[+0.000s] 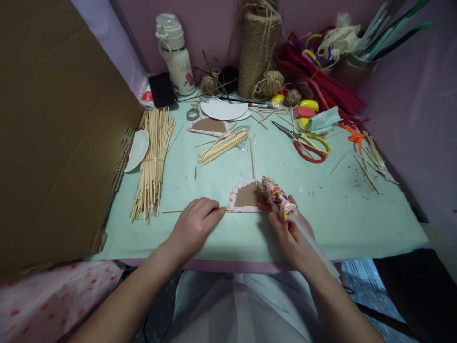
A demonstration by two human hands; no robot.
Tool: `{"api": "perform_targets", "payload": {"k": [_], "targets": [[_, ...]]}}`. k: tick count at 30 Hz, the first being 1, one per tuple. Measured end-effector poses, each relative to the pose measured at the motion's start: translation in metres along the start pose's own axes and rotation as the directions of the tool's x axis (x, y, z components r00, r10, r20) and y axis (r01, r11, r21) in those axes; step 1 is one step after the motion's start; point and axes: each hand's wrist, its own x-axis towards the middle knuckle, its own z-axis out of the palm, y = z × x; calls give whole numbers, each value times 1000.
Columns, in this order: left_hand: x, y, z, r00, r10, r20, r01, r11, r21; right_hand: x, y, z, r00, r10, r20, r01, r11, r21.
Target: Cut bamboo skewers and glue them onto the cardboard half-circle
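My left hand [195,223] is closed in a pinch on a thin wooden stick [172,211], whose right end meets the lower left corner of a half-round cardboard piece [246,196] with a pink patterned border. My right hand [293,238] grips a hot glue gun [278,196] wrapped in colourful patterned material. A long translucent glue stick [316,245] sticks out of its back. The gun's nozzle end is over the right part of the cardboard, hiding some of it. Another thin stick [254,159] runs from the cardboard's top edge toward the back.
A bundle of wooden sticks [152,162] lies left, beside a large cardboard panel [64,128]. Behind are a second half-round piece [209,126], loose sticks [223,147], scissors [303,142], a bottle [178,62] and a twine spool [257,52]. Red pipe cleaners [321,90] lie back right.
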Motion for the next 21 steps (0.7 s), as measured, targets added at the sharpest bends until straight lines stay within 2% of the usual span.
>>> {"api": "perform_targets", "payload": {"k": [11,21], "targets": [[0,1,0,1000,-8,3,8,1000,-10,-2,0,1,999,-1,-32,2,1000,5],[-1,-1,1,1000,-1,-5,1,1000,-12,-1,0,0,1000,9,-8,-9,1000,-10]]}}
